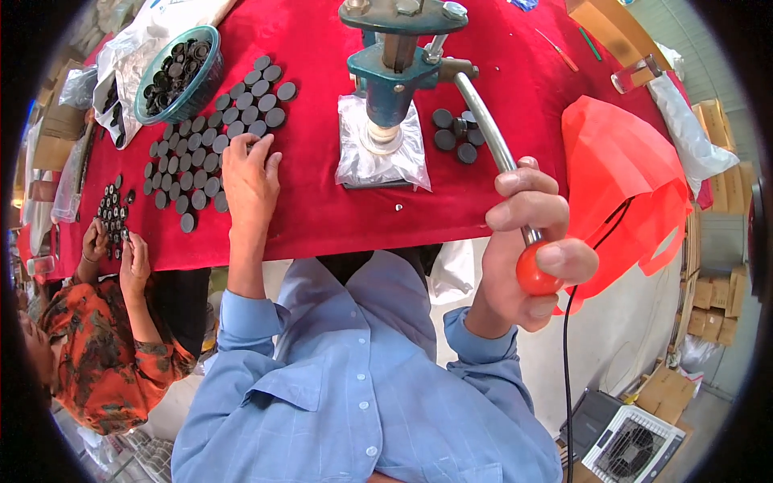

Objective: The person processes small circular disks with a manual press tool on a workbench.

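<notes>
My right hand (531, 241) is wrapped round the lever (491, 129) of a green hand press (392, 92), at its red ball knob (535, 270). The press stands over a base covered with clear plastic film (354, 157), and I see no cap under its ram. My left hand (251, 181) is at the near right edge of a spread of black round caps (197, 157). Its thumb and fingers are closed on a black cap, mostly hidden by them. Several more black caps (465, 153) lie just right of the press.
A green basket (211, 72) of black parts stands at the back left. At left, another person's hands (133, 262) handle small parts (113, 209) on the red cloth (306, 209). A red bag (620, 177) hangs over the right edge, and a black cable (568, 362) runs downward.
</notes>
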The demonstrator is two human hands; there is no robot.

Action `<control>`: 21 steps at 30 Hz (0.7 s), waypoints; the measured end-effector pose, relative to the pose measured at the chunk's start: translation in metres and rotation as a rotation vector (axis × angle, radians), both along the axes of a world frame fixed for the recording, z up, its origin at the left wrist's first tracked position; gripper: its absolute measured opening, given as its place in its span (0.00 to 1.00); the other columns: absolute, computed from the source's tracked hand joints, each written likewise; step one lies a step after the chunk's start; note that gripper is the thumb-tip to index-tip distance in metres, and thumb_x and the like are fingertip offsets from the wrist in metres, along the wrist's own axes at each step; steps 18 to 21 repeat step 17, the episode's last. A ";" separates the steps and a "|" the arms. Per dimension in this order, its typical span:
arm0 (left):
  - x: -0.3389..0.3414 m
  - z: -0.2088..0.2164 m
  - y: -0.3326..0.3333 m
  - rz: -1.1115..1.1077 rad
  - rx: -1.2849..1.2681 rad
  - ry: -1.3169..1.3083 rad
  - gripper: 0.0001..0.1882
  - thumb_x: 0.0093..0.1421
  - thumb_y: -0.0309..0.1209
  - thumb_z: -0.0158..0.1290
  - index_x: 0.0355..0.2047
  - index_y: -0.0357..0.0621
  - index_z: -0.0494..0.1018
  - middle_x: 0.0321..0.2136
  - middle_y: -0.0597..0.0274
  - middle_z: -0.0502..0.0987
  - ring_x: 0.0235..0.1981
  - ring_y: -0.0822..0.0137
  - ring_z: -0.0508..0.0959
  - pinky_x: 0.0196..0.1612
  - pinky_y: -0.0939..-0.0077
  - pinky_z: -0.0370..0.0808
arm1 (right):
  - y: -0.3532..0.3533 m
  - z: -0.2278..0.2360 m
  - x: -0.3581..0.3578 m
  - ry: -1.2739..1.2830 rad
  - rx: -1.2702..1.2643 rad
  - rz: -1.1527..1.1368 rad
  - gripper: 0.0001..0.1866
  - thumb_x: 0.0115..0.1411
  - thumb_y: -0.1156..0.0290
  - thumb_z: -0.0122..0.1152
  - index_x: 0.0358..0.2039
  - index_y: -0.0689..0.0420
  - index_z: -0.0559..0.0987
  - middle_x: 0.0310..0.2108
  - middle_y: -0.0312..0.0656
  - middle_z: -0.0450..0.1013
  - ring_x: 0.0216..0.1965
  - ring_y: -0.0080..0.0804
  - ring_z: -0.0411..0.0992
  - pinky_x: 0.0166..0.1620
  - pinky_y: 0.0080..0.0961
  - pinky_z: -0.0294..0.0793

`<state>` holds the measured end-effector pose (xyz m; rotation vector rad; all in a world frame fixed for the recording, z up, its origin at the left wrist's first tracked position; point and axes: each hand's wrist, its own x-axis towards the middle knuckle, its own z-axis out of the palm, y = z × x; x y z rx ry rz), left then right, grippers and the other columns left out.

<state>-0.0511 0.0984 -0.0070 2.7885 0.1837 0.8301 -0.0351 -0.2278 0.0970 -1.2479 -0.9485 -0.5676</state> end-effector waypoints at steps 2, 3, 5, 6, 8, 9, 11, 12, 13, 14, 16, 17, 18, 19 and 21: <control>-0.003 0.003 -0.001 0.053 0.022 -0.024 0.18 0.53 0.30 0.65 0.46 0.46 0.80 0.44 0.58 0.75 0.43 0.54 0.74 0.46 0.60 0.72 | -0.002 0.007 0.004 -0.008 -0.016 0.019 0.22 0.69 0.41 0.46 0.51 0.43 0.72 0.36 0.52 0.76 0.46 0.53 0.73 0.60 0.57 0.60; -0.004 0.007 -0.001 0.109 0.052 -0.046 0.18 0.53 0.30 0.66 0.45 0.47 0.81 0.43 0.58 0.75 0.42 0.54 0.74 0.46 0.61 0.73 | -0.004 0.009 0.008 -0.034 -0.027 0.031 0.22 0.68 0.42 0.47 0.51 0.44 0.72 0.35 0.52 0.76 0.45 0.53 0.73 0.60 0.57 0.60; -0.007 0.010 0.001 0.122 0.045 -0.047 0.18 0.52 0.30 0.66 0.45 0.48 0.81 0.43 0.59 0.75 0.41 0.54 0.75 0.45 0.60 0.73 | -0.003 0.014 0.014 -0.061 -0.033 0.050 0.23 0.68 0.42 0.47 0.50 0.45 0.72 0.34 0.51 0.76 0.44 0.52 0.73 0.59 0.57 0.61; -0.011 0.011 0.004 0.142 0.036 -0.048 0.18 0.51 0.30 0.67 0.44 0.48 0.82 0.42 0.59 0.76 0.41 0.53 0.75 0.44 0.60 0.73 | 0.000 0.017 0.016 -0.075 -0.030 0.066 0.23 0.69 0.43 0.47 0.50 0.48 0.72 0.33 0.51 0.75 0.42 0.52 0.73 0.58 0.58 0.61; -0.018 0.009 0.008 0.156 0.026 -0.083 0.17 0.50 0.31 0.67 0.42 0.49 0.83 0.40 0.57 0.77 0.40 0.53 0.76 0.43 0.59 0.74 | 0.004 0.026 0.020 -0.091 -0.013 0.115 0.24 0.69 0.44 0.47 0.50 0.51 0.71 0.32 0.51 0.74 0.41 0.52 0.73 0.56 0.58 0.62; -0.021 0.008 0.011 0.146 0.032 -0.097 0.16 0.49 0.30 0.67 0.40 0.50 0.83 0.38 0.55 0.78 0.39 0.52 0.77 0.43 0.58 0.74 | 0.002 0.032 0.022 -0.112 -0.050 0.095 0.25 0.69 0.45 0.46 0.50 0.53 0.71 0.30 0.51 0.73 0.39 0.52 0.72 0.56 0.59 0.63; -0.016 0.009 0.005 0.151 -0.050 -0.014 0.13 0.50 0.32 0.67 0.39 0.51 0.84 0.40 0.56 0.79 0.43 0.52 0.77 0.47 0.59 0.74 | 0.003 0.031 0.026 -0.135 -0.044 0.075 0.26 0.69 0.46 0.43 0.50 0.58 0.70 0.28 0.51 0.70 0.36 0.51 0.70 0.55 0.60 0.63; -0.014 0.002 0.004 0.142 -0.023 -0.094 0.13 0.50 0.31 0.67 0.38 0.52 0.85 0.39 0.56 0.79 0.42 0.52 0.77 0.47 0.59 0.74 | 0.001 0.026 0.025 -0.132 -0.012 0.082 0.26 0.70 0.47 0.41 0.50 0.59 0.69 0.28 0.51 0.69 0.35 0.51 0.68 0.55 0.61 0.63; -0.004 0.004 -0.007 0.097 -0.066 -0.125 0.13 0.49 0.31 0.67 0.37 0.51 0.84 0.38 0.57 0.79 0.42 0.52 0.77 0.47 0.59 0.75 | -0.009 0.025 0.022 -0.111 -0.001 0.004 0.26 0.69 0.45 0.40 0.49 0.57 0.69 0.27 0.49 0.69 0.34 0.49 0.68 0.55 0.61 0.63; -0.004 0.002 -0.009 0.091 -0.096 -0.152 0.12 0.48 0.31 0.67 0.36 0.49 0.84 0.37 0.57 0.79 0.41 0.53 0.77 0.46 0.59 0.74 | -0.011 0.020 0.020 -0.081 0.017 -0.042 0.26 0.69 0.44 0.39 0.49 0.54 0.69 0.27 0.47 0.68 0.33 0.47 0.68 0.56 0.61 0.64; -0.009 -0.002 -0.005 0.026 -0.186 -0.163 0.14 0.46 0.29 0.67 0.35 0.47 0.83 0.37 0.56 0.78 0.40 0.52 0.76 0.42 0.58 0.73 | -0.009 0.014 0.015 -0.002 0.083 -0.096 0.26 0.68 0.45 0.37 0.49 0.54 0.68 0.27 0.46 0.64 0.35 0.47 0.65 0.59 0.64 0.62; -0.018 0.000 0.007 0.069 -0.167 -0.169 0.14 0.46 0.29 0.67 0.35 0.47 0.83 0.37 0.56 0.78 0.40 0.52 0.76 0.42 0.58 0.73 | -0.014 0.012 0.017 0.009 0.060 -0.057 0.24 0.67 0.45 0.38 0.48 0.52 0.68 0.27 0.45 0.61 0.37 0.46 0.64 0.62 0.66 0.59; -0.018 0.000 0.007 0.069 -0.167 -0.169 0.14 0.46 0.29 0.67 0.35 0.47 0.83 0.37 0.56 0.78 0.40 0.52 0.76 0.42 0.58 0.73 | -0.014 0.012 0.017 0.009 0.060 -0.057 0.24 0.67 0.45 0.38 0.48 0.52 0.68 0.27 0.45 0.61 0.37 0.46 0.64 0.62 0.66 0.59; -0.018 0.000 0.007 0.069 -0.167 -0.169 0.14 0.46 0.29 0.67 0.35 0.47 0.83 0.37 0.56 0.78 0.40 0.52 0.76 0.42 0.58 0.73 | -0.014 0.012 0.017 0.009 0.060 -0.057 0.24 0.67 0.45 0.38 0.48 0.52 0.68 0.27 0.45 0.61 0.37 0.46 0.64 0.62 0.66 0.59; -0.018 0.000 0.007 0.069 -0.167 -0.169 0.14 0.46 0.29 0.67 0.35 0.47 0.83 0.37 0.56 0.78 0.40 0.52 0.76 0.42 0.58 0.73 | -0.014 0.012 0.017 0.009 0.060 -0.057 0.24 0.67 0.45 0.38 0.48 0.52 0.68 0.27 0.45 0.61 0.37 0.46 0.64 0.62 0.66 0.59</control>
